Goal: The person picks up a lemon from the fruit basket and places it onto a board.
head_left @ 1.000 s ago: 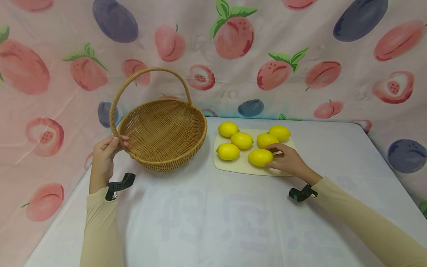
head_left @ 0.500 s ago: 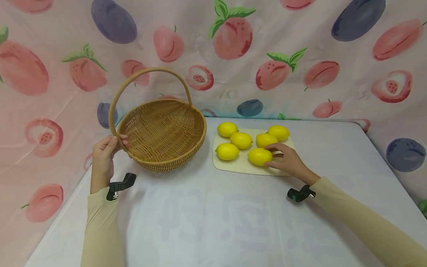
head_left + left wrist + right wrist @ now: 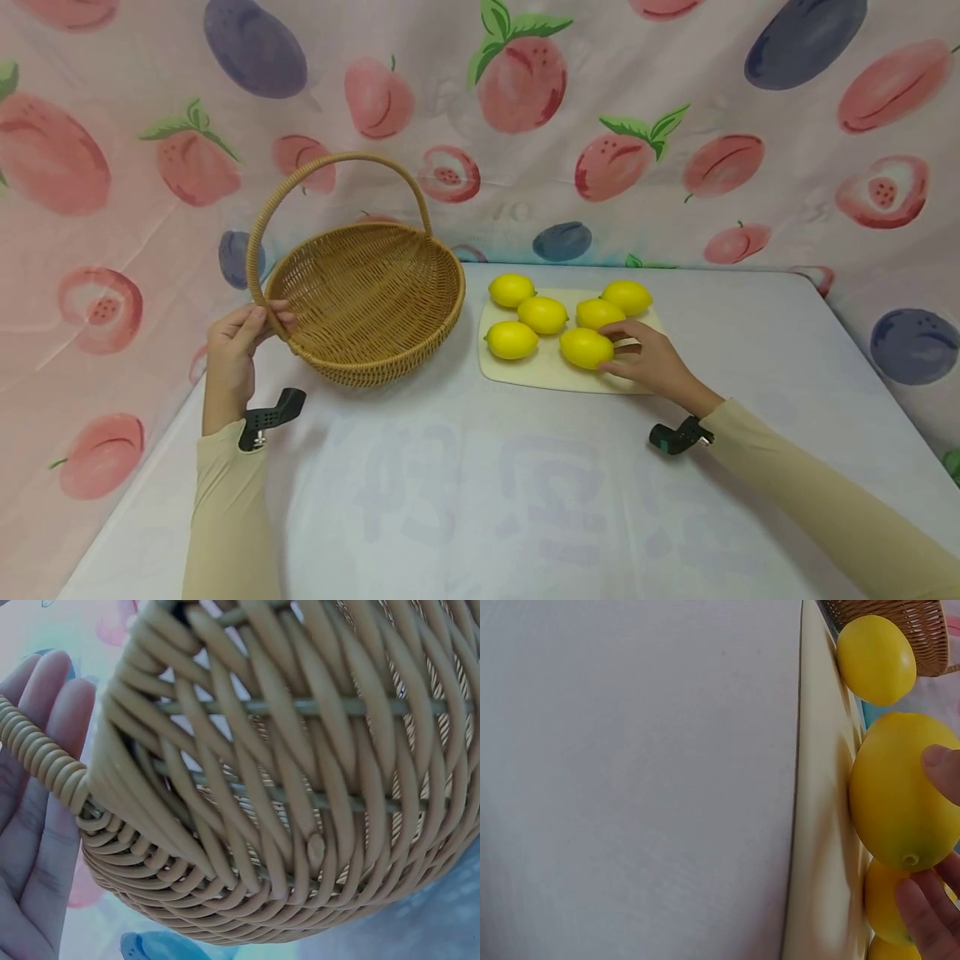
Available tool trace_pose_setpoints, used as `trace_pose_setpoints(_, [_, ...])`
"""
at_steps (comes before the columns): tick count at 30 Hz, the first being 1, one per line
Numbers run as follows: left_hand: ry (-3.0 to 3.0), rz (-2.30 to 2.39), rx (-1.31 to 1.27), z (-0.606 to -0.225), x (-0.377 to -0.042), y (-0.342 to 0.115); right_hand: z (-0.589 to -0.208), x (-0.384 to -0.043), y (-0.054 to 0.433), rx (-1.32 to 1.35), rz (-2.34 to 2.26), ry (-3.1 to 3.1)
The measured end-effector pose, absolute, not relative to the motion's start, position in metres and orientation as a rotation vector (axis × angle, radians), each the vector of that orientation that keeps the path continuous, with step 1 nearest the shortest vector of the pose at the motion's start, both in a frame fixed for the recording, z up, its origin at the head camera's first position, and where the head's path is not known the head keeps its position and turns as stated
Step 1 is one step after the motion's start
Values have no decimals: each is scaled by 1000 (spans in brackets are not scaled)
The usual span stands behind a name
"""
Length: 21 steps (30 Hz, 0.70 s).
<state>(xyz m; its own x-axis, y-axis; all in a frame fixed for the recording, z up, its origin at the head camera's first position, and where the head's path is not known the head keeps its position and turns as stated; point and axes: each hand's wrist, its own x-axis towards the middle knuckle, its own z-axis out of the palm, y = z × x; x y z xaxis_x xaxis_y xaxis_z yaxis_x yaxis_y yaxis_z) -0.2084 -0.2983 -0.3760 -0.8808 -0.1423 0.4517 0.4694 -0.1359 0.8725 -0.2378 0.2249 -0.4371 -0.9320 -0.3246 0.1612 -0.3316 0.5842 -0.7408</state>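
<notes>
At the left, my left hand (image 3: 234, 346) holds the foot of the handle of a wicker basket (image 3: 367, 292), thumb on the near side and fingertips behind. The left wrist view shows the woven side (image 3: 300, 750) close up, with fingers beside the wrapped handle (image 3: 41, 754). My right hand (image 3: 648, 362) pinches the front right lemon (image 3: 585, 347) between thumb and fingers, over a cream cutting board (image 3: 517, 375). In the right wrist view, the thumb (image 3: 945, 771) lies against that lemon (image 3: 900, 791), and fingertips meet its lower end. No fruit shows inside the basket.
Several more lemons lie on the board, among them a front left lemon (image 3: 512, 341) and a back right lemon (image 3: 627, 297). A white cloth (image 3: 465, 500) covers the table. A fruit-printed curtain (image 3: 517, 167) hangs right behind it.
The lemon in my right hand has turned slightly and shifted a little away from me. My left hand and the basket have stayed in place.
</notes>
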Motion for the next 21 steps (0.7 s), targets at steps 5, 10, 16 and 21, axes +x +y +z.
trace_pose_setpoints(5, [-1724, -2077, -388, -375, -208, -298, -434, -236, 225, 578, 1329, -2781])
trace_pose_setpoints(10, [-1733, -2062, -423, -374, -208, -300, -433, -236, 226, 563, 1317, -2793])
trace_pose_setpoints(16, [-1717, -2075, -396, -372, -205, -300, -433, -236, 226, 566, 1280, -2797])
trace_pose_setpoints(21, [-1658, -2092, -255, -366, -204, -296, -433, -236, 227, 555, 1282, -2796])
